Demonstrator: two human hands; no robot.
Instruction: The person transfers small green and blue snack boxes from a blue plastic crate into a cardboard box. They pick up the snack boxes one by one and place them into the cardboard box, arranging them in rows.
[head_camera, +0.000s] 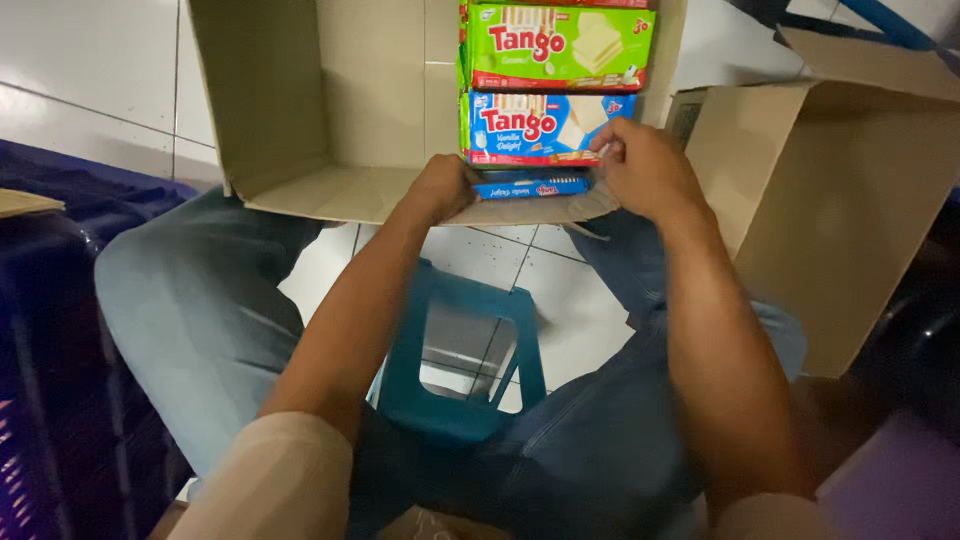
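An open cardboard box (330, 110) lies on the tiled floor between my knees. In its right half lie a green wafer pack (555, 45) and, nearer me, a blue wafer pack (535, 128). A second blue pack (530, 186) stands on edge at the box's near wall. My left hand (440, 185) grips the left end of this pack. My right hand (645, 165) holds its right end, fingers touching the flat blue pack above it.
A second open cardboard box (840, 200) stands at the right. A dark blue plastic crate (60, 330) is at the left. I sit on a teal plastic stool (460, 350), jeans-clad legs on either side. The left half of the first box holds nothing.
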